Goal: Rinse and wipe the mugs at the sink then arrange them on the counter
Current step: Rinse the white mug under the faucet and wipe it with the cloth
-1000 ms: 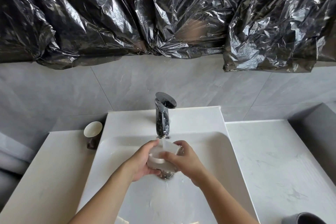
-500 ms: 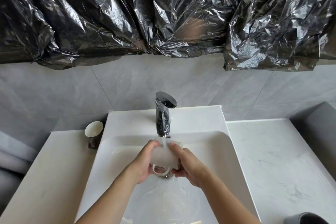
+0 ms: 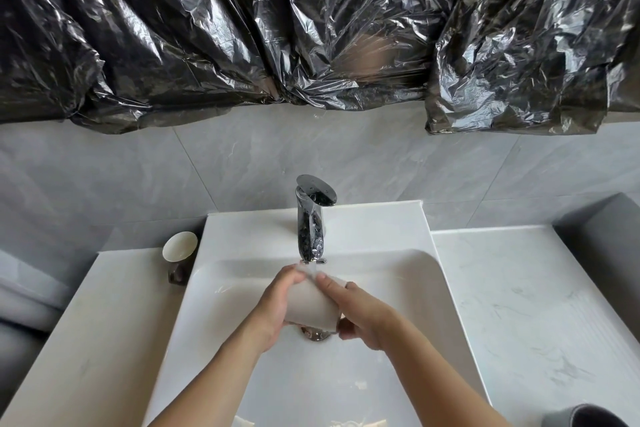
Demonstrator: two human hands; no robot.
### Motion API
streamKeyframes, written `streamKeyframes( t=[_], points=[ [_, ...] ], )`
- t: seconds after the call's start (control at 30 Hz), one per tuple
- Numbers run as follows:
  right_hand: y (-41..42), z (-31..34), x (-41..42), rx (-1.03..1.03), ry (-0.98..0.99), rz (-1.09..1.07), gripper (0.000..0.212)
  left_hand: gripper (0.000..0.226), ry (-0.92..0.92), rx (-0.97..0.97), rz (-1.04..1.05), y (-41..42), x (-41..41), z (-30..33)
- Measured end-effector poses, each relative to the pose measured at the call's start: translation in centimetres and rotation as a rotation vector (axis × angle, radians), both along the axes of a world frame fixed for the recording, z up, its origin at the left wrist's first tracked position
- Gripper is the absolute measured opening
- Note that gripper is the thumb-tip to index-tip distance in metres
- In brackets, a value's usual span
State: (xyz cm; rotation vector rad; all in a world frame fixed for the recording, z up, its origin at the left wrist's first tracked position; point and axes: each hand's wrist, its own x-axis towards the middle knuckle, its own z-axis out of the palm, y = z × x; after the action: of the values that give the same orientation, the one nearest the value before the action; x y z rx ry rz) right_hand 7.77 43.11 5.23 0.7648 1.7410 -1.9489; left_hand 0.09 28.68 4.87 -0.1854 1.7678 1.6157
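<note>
I have the pale mug (image 3: 311,305) cradled over the sink (image 3: 446,291), its upper end just under the faucet (image 3: 311,218) where water runs onto it; my left hand (image 3: 277,308) wraps the mug's left side, fingers curled closed around it, and my right hand (image 3: 360,312) presses flat along the right side, fingers extended over the wall; which way the mouth faces I can't quite make out through the blur. To rinse well I'd turn the mug slowly under the stream, keeping it low over the drain (image 3: 316,333) so splashes stay in the basin; wet glaze may slip, so I'd keep both palms on. A second mug (image 3: 180,248) stands on the counter (image 3: 86,340), left of the sink; a dark mug (image 3: 585,416) peeks in at bottom right.
</note>
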Motion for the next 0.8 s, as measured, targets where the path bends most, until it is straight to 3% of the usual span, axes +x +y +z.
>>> streamKeyframes(
  t=[0.1, 0.23, 0.43, 0.53, 0.7, 0.8],
  points=[
    [0.2, -0.1, 0.3, -0.048, 0.042, -0.045, 0.065, 0.037, -0.047, 0.083, 0.027, 0.1, 0.4, 0.0],
    [0.4, -0.7, 1.2, -0.063, 0.184, -0.111, 0.063, 0.054, -0.180, 0.049, -0.015, 0.4, -0.4, -0.2],
    [0.4, -1.7, 1.5, 0.051, 0.330, -0.085, 0.074, 0.043, -0.146, 0.027, -0.013, 1.1, -0.3, 0.1],
    [-0.1, -2.1, 1.4, 0.198, 0.364, -0.095, 0.085, 0.032, -0.040, -0.058, -0.021, 0.9, -0.2, -0.1],
    [0.1, -2.9, 1.9, 0.280, 0.345, -0.038, 0.114, 0.018, 0.120, -0.011, 0.017, 1.2, 0.6, -0.1],
    [0.2, -3.0, 2.1, 0.225, 0.286, -0.027, 0.093, 0.021, 0.244, -0.001, 0.084, 1.3, 1.1, -0.7]
  ],
)
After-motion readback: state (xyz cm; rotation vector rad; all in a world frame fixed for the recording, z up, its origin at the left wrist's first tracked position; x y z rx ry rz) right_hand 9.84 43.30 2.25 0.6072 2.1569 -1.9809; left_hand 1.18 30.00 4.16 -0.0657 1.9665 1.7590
